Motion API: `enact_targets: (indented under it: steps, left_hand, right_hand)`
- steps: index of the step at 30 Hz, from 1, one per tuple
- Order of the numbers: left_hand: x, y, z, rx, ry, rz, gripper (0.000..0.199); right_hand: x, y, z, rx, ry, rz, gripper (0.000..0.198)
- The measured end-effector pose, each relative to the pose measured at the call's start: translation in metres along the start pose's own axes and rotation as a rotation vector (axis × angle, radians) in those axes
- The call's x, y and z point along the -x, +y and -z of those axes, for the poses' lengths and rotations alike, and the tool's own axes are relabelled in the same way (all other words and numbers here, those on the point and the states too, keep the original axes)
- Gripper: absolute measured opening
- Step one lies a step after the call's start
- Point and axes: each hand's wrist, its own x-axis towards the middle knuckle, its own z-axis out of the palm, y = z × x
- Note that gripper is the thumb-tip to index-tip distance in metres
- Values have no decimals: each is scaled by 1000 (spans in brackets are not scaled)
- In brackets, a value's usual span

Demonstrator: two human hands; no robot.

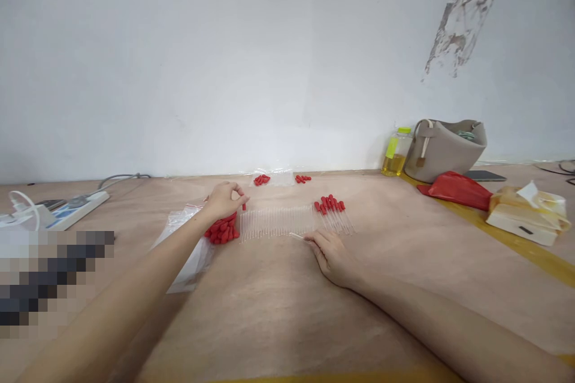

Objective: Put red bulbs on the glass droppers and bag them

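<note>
My left hand (223, 200) hangs over a pile of red rubber bulbs (221, 231), its thumb and fingers pinched together. One red rubber bulb (244, 206) shows just under those fingertips. Between the closed fingers of my right hand (331, 253) is a thin clear dropper tube (297, 236), its free end pointing left. Beyond it lies a row of clear tubes (276, 221), side by side. To the right of that row are several tubes with red bulbs on their ends (331, 204).
Clear plastic bags (186, 272) lie under and beside the pile. Two small groups of red bulbs (261, 180) rest near the wall by another bag (281, 178). On the right are a bottle (394, 155), a grey bag (449, 149) and a tissue pack (527, 215). A power strip (81, 209) is left.
</note>
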Motion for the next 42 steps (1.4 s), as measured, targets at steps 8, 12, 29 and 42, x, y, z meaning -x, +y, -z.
enact_targets:
  steps: [8,12,29,42]
  left_hand:
    - [85,35,-40,831,-263,50,34]
    - [107,41,-56,900,-276,190,30]
    - [113,40,-64,855,-344,-16,26]
    - [120,46,-57,532,-456,-228,22]
  right_hand:
    - [-1,-4,5,64,-20,-62,19]
    - [0,1,0,109,-16,-72,22]
    - [-2,-12,4,-4,-65,6,24]
    - [-6,-7,18,59,-159,73,21]
